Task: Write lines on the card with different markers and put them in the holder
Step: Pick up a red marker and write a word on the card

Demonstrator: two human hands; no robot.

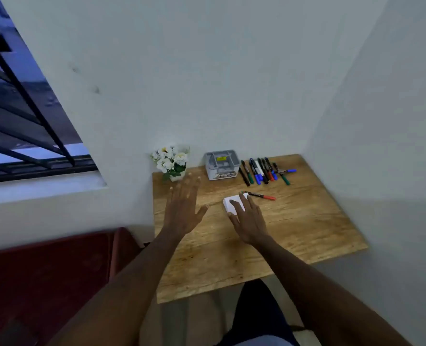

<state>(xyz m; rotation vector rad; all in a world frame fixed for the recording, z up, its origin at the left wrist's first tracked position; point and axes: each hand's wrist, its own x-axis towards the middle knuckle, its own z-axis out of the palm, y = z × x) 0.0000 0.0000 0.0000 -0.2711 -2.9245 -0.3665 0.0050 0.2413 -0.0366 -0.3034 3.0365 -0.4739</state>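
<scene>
One wooden worktop (294, 233) carries one grey holder (222, 167), one flower pot (171, 163) and one stack of white cards (233, 203). One red-capped marker (262, 195) lies apart from a row of markers (264, 171) too crowded to count. Two hands: left hand (183, 208), right hand (248, 221).

Pale walls (232, 71), barred window (20, 108) at left, wooden table (294, 233), dim light

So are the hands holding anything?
No. The right hand rests flat on the white card, fingers straight; the left hand is open, holding nothing.
</scene>
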